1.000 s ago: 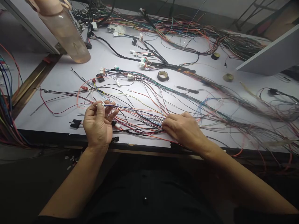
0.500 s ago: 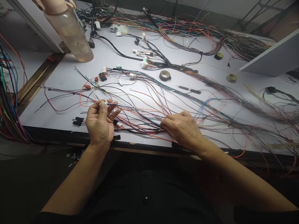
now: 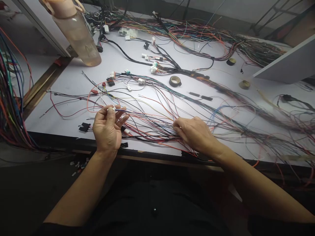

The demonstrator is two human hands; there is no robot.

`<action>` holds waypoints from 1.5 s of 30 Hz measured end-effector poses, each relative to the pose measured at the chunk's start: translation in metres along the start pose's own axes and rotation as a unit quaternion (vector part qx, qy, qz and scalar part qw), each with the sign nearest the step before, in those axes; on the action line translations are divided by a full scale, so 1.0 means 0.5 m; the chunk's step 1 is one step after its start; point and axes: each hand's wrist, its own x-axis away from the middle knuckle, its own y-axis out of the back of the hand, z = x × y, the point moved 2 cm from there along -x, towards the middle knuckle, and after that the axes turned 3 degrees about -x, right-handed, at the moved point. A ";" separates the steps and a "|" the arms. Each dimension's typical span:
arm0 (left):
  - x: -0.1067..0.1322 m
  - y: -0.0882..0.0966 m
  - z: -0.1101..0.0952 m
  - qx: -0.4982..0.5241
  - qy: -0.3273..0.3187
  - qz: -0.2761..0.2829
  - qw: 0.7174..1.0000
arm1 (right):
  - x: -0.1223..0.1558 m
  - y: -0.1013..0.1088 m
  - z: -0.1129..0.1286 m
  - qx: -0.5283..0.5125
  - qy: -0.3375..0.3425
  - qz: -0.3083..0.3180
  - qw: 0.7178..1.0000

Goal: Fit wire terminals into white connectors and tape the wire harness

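Observation:
Between the thumb and forefinger of my left hand (image 3: 107,126), palm up, is a small white connector (image 3: 113,109). Wires (image 3: 147,115) run from it to the right, toward my right hand (image 3: 194,132). That hand is closed, its fingertips pinched on wires of the loose bundle; which strands it grips is hidden. Below lie thicker red and black wires (image 3: 152,137) with a white plug (image 3: 127,131). A black connector (image 3: 84,127) rests left of my left hand. Red connectors (image 3: 94,91) and a white connector (image 3: 141,81) sit on wires behind the hands.
A roll of dark tape (image 3: 175,81) lies mid-table near a black pen-like tool (image 3: 200,96). At the back left stands a water bottle (image 3: 80,39). A taped harness (image 3: 182,70) and a heap of wires (image 3: 197,29) stretch across the back. A white panel (image 3: 285,59) rises at right.
My right hand has shifted slightly right along the wires, its fingers more pinched. My left hand keeps hold of the white connector. The whole view has shifted a little.

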 end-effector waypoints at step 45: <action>0.001 -0.005 -0.011 -0.018 0.020 -0.033 0.999 | -0.081 -0.067 0.237 -0.300 0.167 -0.137 0.929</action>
